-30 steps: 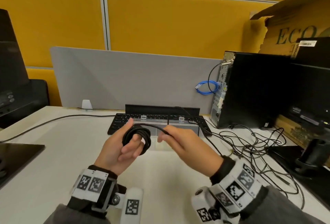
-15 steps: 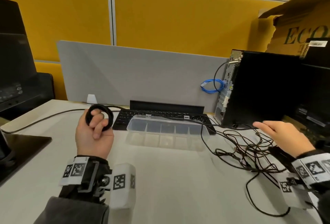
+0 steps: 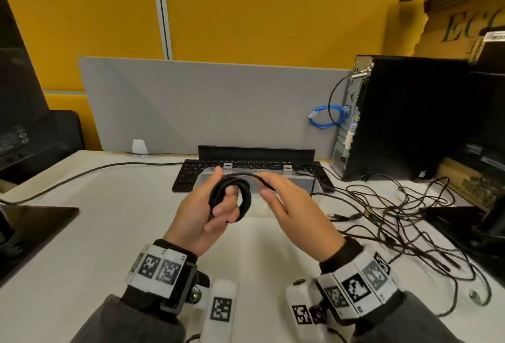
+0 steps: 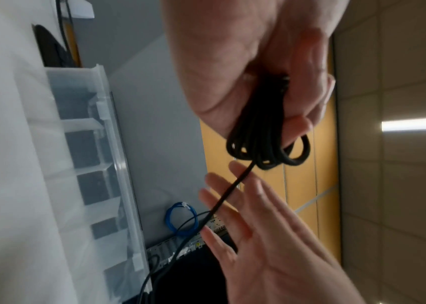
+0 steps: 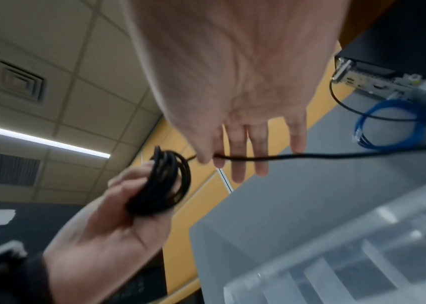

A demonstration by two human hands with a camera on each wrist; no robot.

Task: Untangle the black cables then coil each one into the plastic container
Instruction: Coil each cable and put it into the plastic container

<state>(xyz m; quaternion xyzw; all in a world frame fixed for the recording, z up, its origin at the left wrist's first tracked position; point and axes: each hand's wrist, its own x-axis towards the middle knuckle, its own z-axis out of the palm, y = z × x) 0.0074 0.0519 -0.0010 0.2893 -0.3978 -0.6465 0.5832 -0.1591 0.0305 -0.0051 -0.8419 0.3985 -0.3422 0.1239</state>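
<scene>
While left hand [image 3: 202,214] grips cable coil [image 3: 231,196], right hand [image 3: 297,214] fingers pinching its tail, white desk [image 3: 109,233], yellow wall panels [image 3: 259,14].

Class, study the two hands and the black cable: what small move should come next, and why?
Probably one more wrap: the right hand should carry the free strand it pinches round the coil gripped by the left hand. The strand runs uncoiled from the coil to the desk, and the plastic container behind shows no cable in it.
</scene>
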